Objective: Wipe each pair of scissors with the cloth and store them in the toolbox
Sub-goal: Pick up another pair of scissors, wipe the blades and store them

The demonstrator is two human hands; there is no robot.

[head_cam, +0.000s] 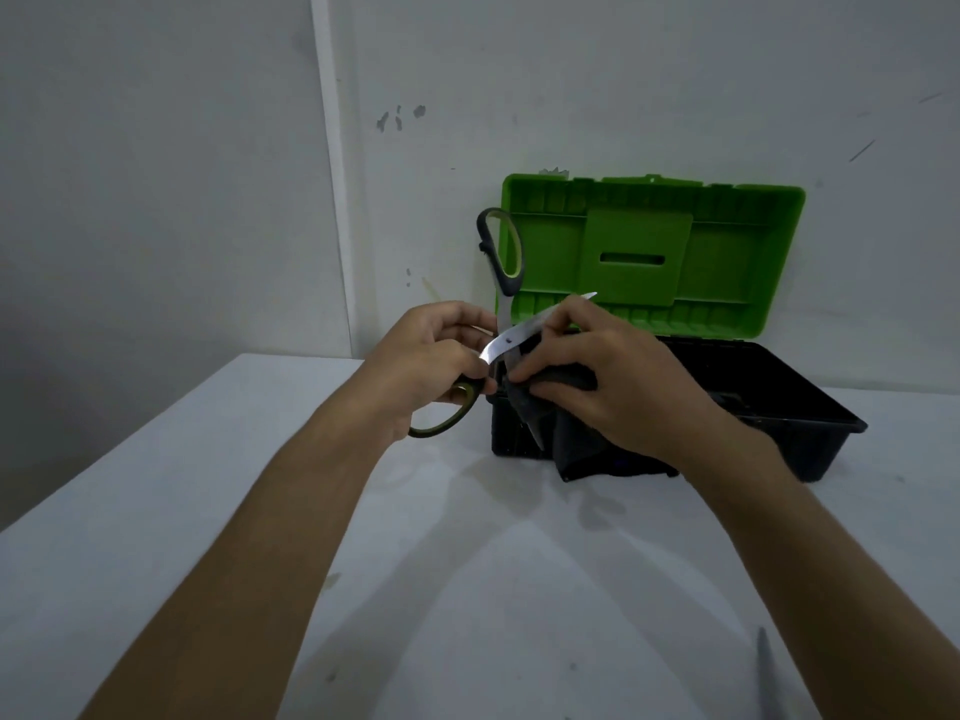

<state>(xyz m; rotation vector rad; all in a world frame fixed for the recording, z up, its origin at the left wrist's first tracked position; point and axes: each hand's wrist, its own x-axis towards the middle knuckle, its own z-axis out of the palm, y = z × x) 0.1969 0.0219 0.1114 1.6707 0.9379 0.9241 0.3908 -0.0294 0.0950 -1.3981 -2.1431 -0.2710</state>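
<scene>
1. The toolbox (675,407) stands on the white counter (467,589), close against the wall, and serves as the landmark here. Its black base is open at the top, and its green lid (649,252) is swung up and back, leaning toward the wall with its ribbed inner face in view.
2. The scissors (506,335) are held in the air just in front of the toolbox's left end, above the counter and not yet inside the box. They are spread wide open: one blade points up and right across the lower edge of the green lid, the other points down in front of the black base.
3. One black-and-green handle loop rises beside the lid's left edge; the other loop sticks out below the left hand, to the left of the toolbox.
4. The left hand (431,366) is to the left of the toolbox, fingers curled round the lower handle of the scissors, gripping it near the pivot.
5. The right hand (613,376) is in front of the toolbox's left half. Its fingers and thumb pinch the dark cloth (571,407) against the scissors near the pivot, with the fingertips on the upper blade.
6. The cloth hangs down from that hand in front of the black base, its lower edge reaching down toward the counter; whether it touches the counter cannot be told.
7. A thin grey pointed object (763,667) lies on the counter well in front of the toolbox, near the right forearm; what it is cannot be told.
</scene>
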